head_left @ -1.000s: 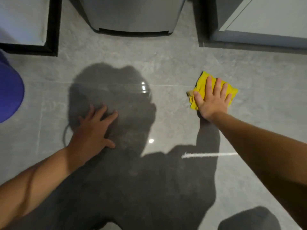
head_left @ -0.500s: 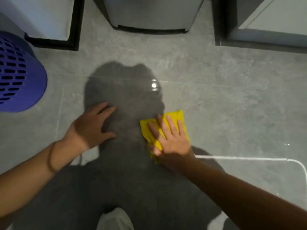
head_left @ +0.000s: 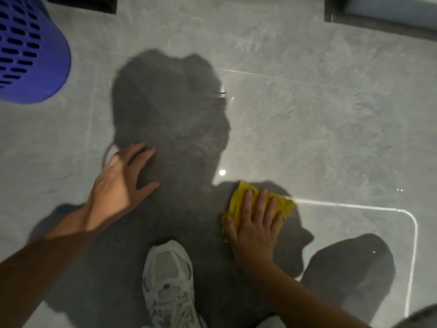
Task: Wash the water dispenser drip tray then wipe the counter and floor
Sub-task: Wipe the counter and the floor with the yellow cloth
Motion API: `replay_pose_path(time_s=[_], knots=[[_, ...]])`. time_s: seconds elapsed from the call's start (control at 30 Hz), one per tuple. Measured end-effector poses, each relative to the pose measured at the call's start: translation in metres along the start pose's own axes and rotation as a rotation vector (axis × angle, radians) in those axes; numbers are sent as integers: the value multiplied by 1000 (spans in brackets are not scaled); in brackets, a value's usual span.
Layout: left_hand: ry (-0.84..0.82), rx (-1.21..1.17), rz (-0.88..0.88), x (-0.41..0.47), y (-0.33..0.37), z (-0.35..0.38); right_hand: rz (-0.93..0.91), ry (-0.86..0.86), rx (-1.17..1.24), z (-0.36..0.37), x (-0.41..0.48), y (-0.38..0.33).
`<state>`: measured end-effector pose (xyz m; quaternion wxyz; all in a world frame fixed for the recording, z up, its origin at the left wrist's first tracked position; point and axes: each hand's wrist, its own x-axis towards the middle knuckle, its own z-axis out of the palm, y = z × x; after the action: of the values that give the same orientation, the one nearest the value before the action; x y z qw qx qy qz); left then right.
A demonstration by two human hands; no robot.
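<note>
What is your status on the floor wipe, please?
Right hand flat on yellow cloth, pressing it to floor. Left hand braced, empty. White shoe close by.

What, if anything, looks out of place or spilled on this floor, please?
Nothing stands out. The right hand presses the yellow cloth flat on the grey floor, and no puddle or damage shows.

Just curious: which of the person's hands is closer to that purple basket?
Left. The left hand lies flat on the floor below and right of the purple basket; the right hand presses the yellow cloth farther away.
</note>
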<state>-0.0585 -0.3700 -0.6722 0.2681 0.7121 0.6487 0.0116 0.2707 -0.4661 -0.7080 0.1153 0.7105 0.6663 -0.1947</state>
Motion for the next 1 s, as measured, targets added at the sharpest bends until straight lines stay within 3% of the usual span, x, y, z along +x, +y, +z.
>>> replay_pose_path(time_s=[0.1, 0.23, 0.43, 0.57, 0.67, 0.77, 0.9, 1.0], knots=[[9, -9, -77, -18, -8, -9, -159, 27, 5, -4, 29, -54], [65, -61, -234, -44, -26, -23, -233, 129, 73, -26, 105, -139], [99, -121, -361, -100, -58, -27, -461, 70, -44, -77, 257, -257], [92, -180, -545, -137, -65, -22, -670, 42, -146, -65, 233, -293], [105, -217, -585, -135, -62, -23, -950, 8, -221, -43, 172, -271], [124, -207, -471, -113, -55, -26, -1047, 31, -174, -19, 125, -202], [139, -129, -277, -62, -22, -28, -805, 13, -214, -5, 71, -56], [26, -83, -86, -19, 5, -24, -586, -38, -210, -28, 80, 40]])
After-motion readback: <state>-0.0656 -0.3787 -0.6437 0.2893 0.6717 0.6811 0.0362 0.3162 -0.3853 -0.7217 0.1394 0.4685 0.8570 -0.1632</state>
